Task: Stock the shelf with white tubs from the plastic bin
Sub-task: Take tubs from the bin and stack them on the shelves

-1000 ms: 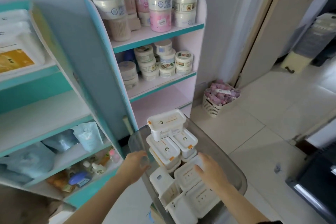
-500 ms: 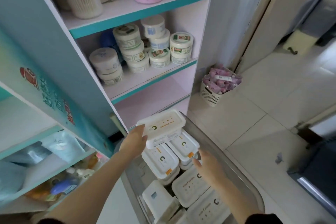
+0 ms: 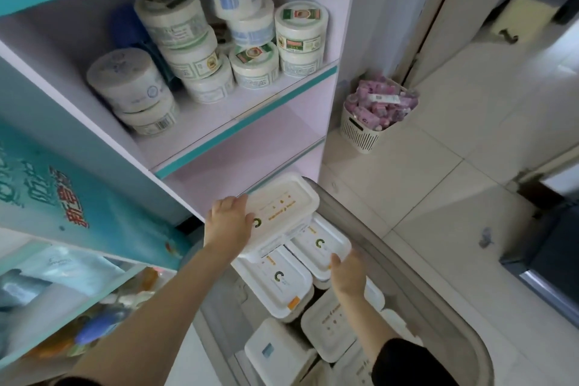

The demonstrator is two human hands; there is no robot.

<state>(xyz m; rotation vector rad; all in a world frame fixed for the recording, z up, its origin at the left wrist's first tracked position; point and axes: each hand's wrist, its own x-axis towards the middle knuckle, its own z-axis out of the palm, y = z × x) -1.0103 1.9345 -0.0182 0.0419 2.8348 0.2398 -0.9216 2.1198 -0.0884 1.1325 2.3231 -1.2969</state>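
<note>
A clear plastic bin [image 3: 435, 288] at the bottom middle holds several white rectangular tubs. My left hand [image 3: 227, 222] grips the left end of the topmost white tub [image 3: 282, 207], which sits highest at the bin's far end, just below the shelf [image 3: 247, 116]. My right hand [image 3: 347, 273] rests its fingers on the near edge of a second white tub [image 3: 319, 244] in the bin; whether it grips that tub is unclear. The pink shelf space under the teal-edged board is bare.
Round white jars [image 3: 191, 50] are stacked on the shelf board above. A white basket of pink packets [image 3: 372, 116] stands on the tiled floor to the right. A teal shelving unit [image 3: 62, 207] with bottles and pouches stands to the left. A dark object [image 3: 551, 247] sits at far right.
The view has moved closer to the shelf. My left hand went from the bin's rim to the top tub and took hold of it. My right hand slid forward onto another tub.
</note>
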